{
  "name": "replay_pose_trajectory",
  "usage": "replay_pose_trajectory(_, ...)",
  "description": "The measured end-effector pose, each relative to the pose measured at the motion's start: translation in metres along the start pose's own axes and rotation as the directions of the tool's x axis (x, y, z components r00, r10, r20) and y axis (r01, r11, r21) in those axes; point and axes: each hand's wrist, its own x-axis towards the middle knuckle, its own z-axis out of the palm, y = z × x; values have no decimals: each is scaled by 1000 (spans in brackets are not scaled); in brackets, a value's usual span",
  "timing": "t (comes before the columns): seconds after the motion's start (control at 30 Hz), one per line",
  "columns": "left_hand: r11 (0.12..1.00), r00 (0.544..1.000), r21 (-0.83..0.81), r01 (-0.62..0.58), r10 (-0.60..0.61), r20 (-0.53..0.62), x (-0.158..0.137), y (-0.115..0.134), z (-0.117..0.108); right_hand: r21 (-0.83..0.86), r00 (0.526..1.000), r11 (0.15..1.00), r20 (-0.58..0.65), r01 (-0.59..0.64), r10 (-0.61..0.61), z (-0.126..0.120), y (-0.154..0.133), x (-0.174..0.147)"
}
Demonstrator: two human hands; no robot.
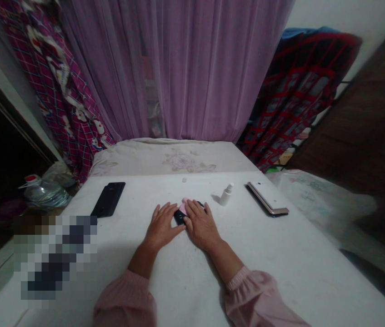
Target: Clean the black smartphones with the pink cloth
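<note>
Black phone (179,218): lying on white table (182,281), looking glossy, partly hiding
Pink cloth (182,208): bunching over phone
Left fingers (165,210): spreading around phone's edge, grip unclear
Right fingers (197,210): grasping pink cloth

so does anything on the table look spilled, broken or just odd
A blocky, pixelated patch over the near left of the table looks odd, hiding whatever is there. I see no spill or damage, though the right hand partly covers the dark device.

pink sleeves (258,297) end in gathered cuffs (237,276).
</note>
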Motion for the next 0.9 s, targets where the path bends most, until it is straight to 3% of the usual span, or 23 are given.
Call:
replay_pose_trajectory(0.13, 1000, 1000, 8, 7, -7, 10, 0, 1, -1, 13, 1000, 1000, 6, 20, -20, 0, -3, -1)
replay_pose_trajectory(0.4, 1000, 1000, -2, -7, 7, 6, 0, -3, 1, -24, 965, 965, -36, -262, 261, 5, 3, 13)
replay_pose_trajectory(0.63, 1000, 1000, -17, 0, 0, -9, 0, -1, 0, -47, 943, 947, -118, -317, 310, 9, 9, 9)
replay_pose_trajectory(0.9, 1000, 1000, -21, 14, -14, -1, 1, 0, 0, -87, 945, 946, -128, -313, 301, 6, 5, -8)
